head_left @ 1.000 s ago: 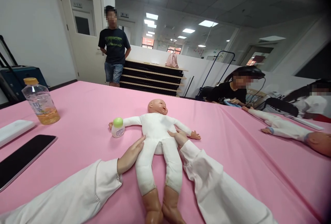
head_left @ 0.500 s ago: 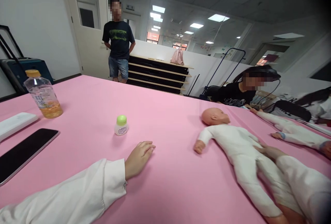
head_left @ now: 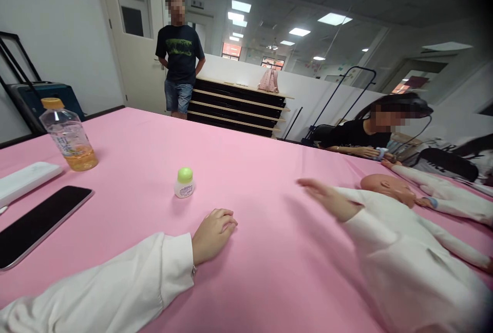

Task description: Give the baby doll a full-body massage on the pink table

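Pink cloth [head_left: 234, 163] bears our left hand [head_left: 212, 237], empty, loosely bent. Our right hand [head_left: 332, 200] hovers empty, outstretched toward ten o'clock. The nearer doll [head_left: 398, 214] lies at three o'clock from our left hand

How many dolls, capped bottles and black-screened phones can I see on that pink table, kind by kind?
Dolls: 2 (nearer doll, farther doll)
Capped bottles: 2 (orange-capped drink bottle, small green-capped bottle)
Black-screened phones: 1 (the phone at the left)
Total: 5
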A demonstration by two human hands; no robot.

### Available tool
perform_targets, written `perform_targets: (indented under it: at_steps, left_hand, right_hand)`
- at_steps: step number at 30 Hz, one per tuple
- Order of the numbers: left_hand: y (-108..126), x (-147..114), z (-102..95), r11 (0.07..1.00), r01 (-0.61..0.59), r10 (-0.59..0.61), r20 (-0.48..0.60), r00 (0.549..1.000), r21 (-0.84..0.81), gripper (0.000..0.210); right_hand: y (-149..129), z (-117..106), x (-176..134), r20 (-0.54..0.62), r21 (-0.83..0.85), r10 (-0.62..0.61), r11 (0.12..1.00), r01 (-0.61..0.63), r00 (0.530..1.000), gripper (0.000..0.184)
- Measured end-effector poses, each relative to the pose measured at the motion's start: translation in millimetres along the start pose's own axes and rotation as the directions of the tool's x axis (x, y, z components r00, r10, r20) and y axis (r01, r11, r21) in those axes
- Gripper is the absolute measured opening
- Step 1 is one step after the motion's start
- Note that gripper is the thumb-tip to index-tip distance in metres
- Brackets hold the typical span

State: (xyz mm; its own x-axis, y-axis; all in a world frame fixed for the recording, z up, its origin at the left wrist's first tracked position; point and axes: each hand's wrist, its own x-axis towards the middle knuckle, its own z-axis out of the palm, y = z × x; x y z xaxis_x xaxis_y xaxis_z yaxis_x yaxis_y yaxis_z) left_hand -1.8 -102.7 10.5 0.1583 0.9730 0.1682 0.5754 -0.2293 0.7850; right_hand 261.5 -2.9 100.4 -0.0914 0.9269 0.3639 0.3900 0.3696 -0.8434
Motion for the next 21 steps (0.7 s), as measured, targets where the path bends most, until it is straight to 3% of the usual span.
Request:
perform_targets:
  at_steps: [1, 3, 5, 6, 9, 12, 21]
  left_hand:
    - [0.0, -0.6, 0.0, 1.000, -0.008, 0.008, -0.003, 1.000, 0.003, 0.029]
    - [0.1, -1.6, -0.3, 0.999, -0.033, 0.033, -0.007, 0.999, -0.010, 0.027]
    - [0.4, -1.5, -1.1, 0.997, -0.041, 0.040, -0.021, 0.999, -0.064, 0.028]
    - [0.5, -1.0, -1.6, 0.994, -0.041, 0.039, -0.025, 0.999, -0.098, 0.028]
    - [0.5, 1.0, -2.4, 0.988, -0.048, 0.046, -0.018, 0.999, -0.146, 0.030]
    - [-0.6, 2.1, -1.7, 0.992, -0.073, 0.072, -0.006, 0.997, -0.103, 0.032]
    - [1.0, 0.5, -5.4, 0.995, -0.095, 0.096, 0.039, 0.995, -0.029, 0.032]
  right_hand:
    - [-3.6, 21.1, -13.7, 0.235, -0.040, -0.061, 0.997, 0.072, 0.970, 0.025]
    - [-7.4, 69.8, -47.4, 0.523, -0.032, -0.256, 0.947, 0.318, 0.813, 0.036]
    - [-6.3, 113.1, -77.8, 0.624, 0.030, -0.412, 0.862, 0.506, 0.664, 0.052]
    - [-4.5, 128.5, -88.1, 0.632, 0.063, -0.462, 0.830, 0.554, 0.622, 0.061]
    - [2.5, 145.7, -96.3, 0.633, 0.062, -0.478, 0.816, 0.575, 0.609, 0.060]
    - [7.5, 138.8, -88.0, 0.620, 0.080, -0.489, 0.818, 0.570, 0.614, 0.051]
    - [8.4, 137.5, -88.7, 0.606, 0.096, -0.517, 0.802, 0.589, 0.605, 0.053]
